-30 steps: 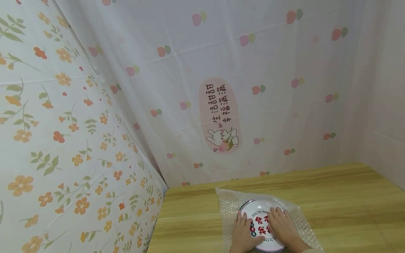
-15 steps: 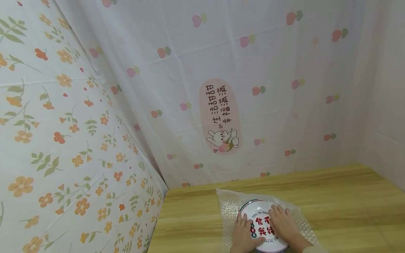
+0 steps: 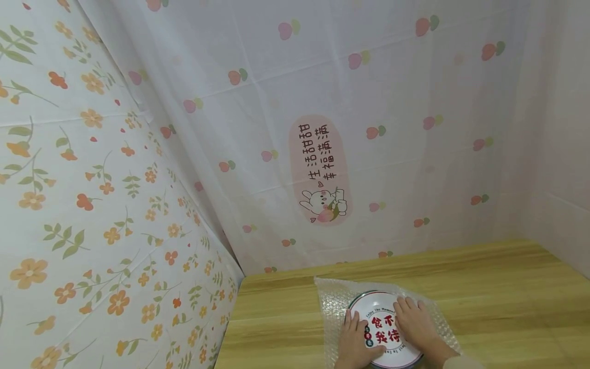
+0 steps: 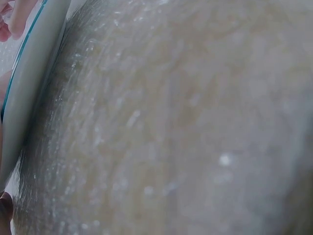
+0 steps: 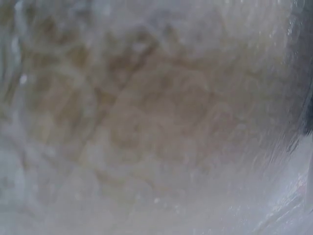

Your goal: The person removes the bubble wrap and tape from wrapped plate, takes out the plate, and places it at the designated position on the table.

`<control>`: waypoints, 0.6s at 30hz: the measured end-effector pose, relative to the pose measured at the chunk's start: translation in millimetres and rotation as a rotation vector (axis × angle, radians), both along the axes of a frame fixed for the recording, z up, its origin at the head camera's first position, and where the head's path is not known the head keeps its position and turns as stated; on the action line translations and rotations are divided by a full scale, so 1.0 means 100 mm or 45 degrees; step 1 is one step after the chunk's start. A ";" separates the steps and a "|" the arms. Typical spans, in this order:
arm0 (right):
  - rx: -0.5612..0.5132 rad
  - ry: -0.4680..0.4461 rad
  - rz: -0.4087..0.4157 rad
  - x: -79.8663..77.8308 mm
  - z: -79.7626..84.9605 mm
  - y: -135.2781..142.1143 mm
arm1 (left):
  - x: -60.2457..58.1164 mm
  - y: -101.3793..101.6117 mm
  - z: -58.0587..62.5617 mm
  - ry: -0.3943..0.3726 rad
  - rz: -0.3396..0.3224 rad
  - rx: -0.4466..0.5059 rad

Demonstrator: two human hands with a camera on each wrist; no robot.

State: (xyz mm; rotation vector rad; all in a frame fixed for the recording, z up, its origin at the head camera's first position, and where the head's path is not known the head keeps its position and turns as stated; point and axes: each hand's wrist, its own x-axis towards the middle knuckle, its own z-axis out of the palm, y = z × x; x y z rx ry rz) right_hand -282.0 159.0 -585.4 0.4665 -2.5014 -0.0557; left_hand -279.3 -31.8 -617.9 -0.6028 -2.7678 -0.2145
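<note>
A round white plate (image 3: 380, 307) with red characters, small black lettering and a green and dark rim lies on a sheet of bubble wrap (image 3: 329, 297), in the head view. My left hand (image 3: 355, 342) rests on its left side, fingers at the rim and thumb spread across the lower face. On the right side of the plate lies my right hand (image 3: 417, 327), fingers extended over the edge and wrap. The left wrist view has the plate's pale side and blue-green edge (image 4: 36, 73) at the far left, beside blurred bubble wrap (image 4: 146, 122). Bubble wrap (image 5: 156, 122) fills most of the right wrist view.
A wood-grain table (image 3: 502, 292) extends behind and right of the wrap. White cloth (image 3: 405, 169) with heart-shaped fruit prints and a rabbit picture hangs at the back. A flower-patterned cloth (image 3: 106, 215) borders the table on the left, and a pale cloth (image 3: 564, 174) on the right.
My right hand has slid slightly to the right across the plate, uncovering more of the red characters. The left hand, plate and wrap stay almost where they were.
</note>
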 end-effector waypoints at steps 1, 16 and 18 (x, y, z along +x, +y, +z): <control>0.005 -0.002 -0.001 0.00 0.01 0.01 | 0.00 0.00 0.00 -0.004 0.001 0.003; 0.016 0.058 -0.026 -0.07 0.11 0.05 | -0.01 -0.01 -0.01 -0.052 -0.004 0.015; 0.026 0.062 -0.032 -0.08 0.13 0.05 | -0.01 0.00 -0.01 -0.058 -0.002 0.019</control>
